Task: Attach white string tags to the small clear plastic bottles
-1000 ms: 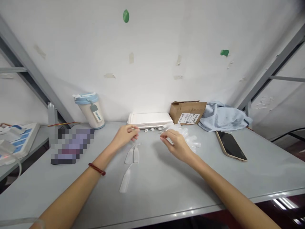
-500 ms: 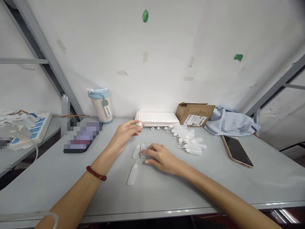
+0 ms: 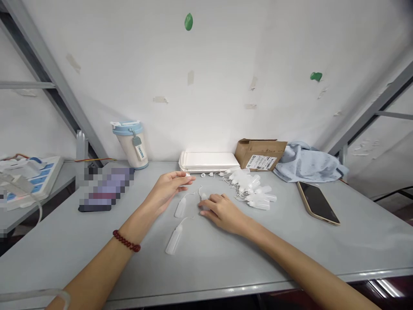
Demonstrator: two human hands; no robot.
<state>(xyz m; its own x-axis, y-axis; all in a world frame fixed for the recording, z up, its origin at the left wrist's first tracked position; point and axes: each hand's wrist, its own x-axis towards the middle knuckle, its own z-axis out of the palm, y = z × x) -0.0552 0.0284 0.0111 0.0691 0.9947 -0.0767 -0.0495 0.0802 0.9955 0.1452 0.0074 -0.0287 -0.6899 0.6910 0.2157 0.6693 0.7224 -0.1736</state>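
My left hand, a dark red beaded bracelet on its wrist, pinches a small white cap-like piece just above the table. Fingers partly hide that piece. My right hand is closed on a small translucent squeeze bottle, whose lower part the fingers cover. Between the hands lies a second squeeze bottle with a thin strap at its neck. Nearer to me rests a third squeeze bottle. To the right of my right hand is a heap of similar bottles.
White flat boxes and an opened cardboard box stand against the wall. A small white ring lies before them. Right are a blue cloth and a phone; left, a tumbler and a pixelated dark-edged device.
My right hand has drawn its bottle to the right, away from the one beside it. My left hand has lowered slightly, still pinching the white piece. The whole view has shifted a little.
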